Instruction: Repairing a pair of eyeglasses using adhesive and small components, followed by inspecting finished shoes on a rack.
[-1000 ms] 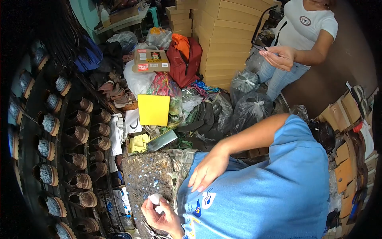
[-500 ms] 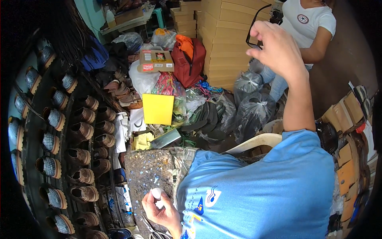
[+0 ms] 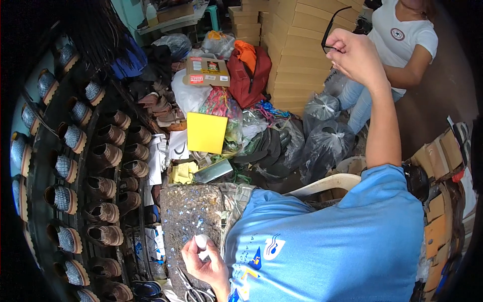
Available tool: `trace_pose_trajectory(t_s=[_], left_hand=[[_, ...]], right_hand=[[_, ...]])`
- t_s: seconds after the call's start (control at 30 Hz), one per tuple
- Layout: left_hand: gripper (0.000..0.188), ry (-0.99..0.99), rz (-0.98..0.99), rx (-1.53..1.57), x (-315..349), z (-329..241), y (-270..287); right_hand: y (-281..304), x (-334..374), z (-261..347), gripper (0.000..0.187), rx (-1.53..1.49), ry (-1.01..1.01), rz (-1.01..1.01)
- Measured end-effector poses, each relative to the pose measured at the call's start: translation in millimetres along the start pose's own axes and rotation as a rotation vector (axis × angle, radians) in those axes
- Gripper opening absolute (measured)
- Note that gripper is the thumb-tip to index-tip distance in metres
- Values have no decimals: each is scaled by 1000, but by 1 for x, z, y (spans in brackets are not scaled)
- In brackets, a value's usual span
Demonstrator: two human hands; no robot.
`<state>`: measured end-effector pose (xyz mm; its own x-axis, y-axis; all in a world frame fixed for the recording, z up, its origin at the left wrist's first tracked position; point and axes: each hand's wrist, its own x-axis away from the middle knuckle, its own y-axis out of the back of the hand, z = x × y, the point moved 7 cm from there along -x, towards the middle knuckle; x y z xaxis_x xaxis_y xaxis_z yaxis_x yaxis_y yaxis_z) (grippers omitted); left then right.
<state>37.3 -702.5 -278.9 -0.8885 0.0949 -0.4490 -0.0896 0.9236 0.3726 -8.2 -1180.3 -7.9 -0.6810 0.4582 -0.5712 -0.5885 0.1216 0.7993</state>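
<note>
My right hand (image 3: pixel 358 59) is raised at the upper right, its fingertips pinched on thin black-framed eyeglasses (image 3: pixel 329 31). Only part of the frame shows; the fingers cover some of it. Low in the view, my left hand (image 3: pixel 207 264) is closed around a small white round-ended piece (image 3: pixel 200 241) that I cannot identify. This hand is over a dark, worn board (image 3: pixel 186 214) specked with blue and white bits. Metal scissors (image 3: pixel 190 291) lie beside it, nearer the lower edge.
Racks at left carry several blue-grey woven shoes (image 3: pixel 65 166) and brown shoes (image 3: pixel 103 211). Beyond the board are a yellow square pad (image 3: pixel 207 132), plastic bags (image 3: pixel 327 141) and a red bag (image 3: pixel 250 75). Stacked cardboard boxes (image 3: pixel 297 60) stand behind. A person in a white shirt (image 3: pixel 402 32) sits at upper right.
The fingers of my right hand have closed from a wider spread onto the glasses. My left hand still holds the white piece. The whole view has shifted slightly, and more of the scissors shows.
</note>
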Motion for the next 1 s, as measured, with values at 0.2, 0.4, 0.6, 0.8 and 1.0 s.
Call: trace_pose_trajectory(t_s=[0.2,0.4,0.6,0.8,1.0], left_hand=[[23,90,-32,27,1,2,1],[23,111,-56,41,2,13,6],[17,32,-90,42,-5,10,16],[30,100,-79,63,-16,-4,26],[29,146,79,456,-31,-23,11]], right_hand=[[5,-9,22,19,-73,105,-45],[-7,-16,52,21,-351,142,34],[-69,-1,107,22,-983,225,494],[-147,57,166,28,-1230,123,972],[-186,114,205,29,-1337,68,1295]])
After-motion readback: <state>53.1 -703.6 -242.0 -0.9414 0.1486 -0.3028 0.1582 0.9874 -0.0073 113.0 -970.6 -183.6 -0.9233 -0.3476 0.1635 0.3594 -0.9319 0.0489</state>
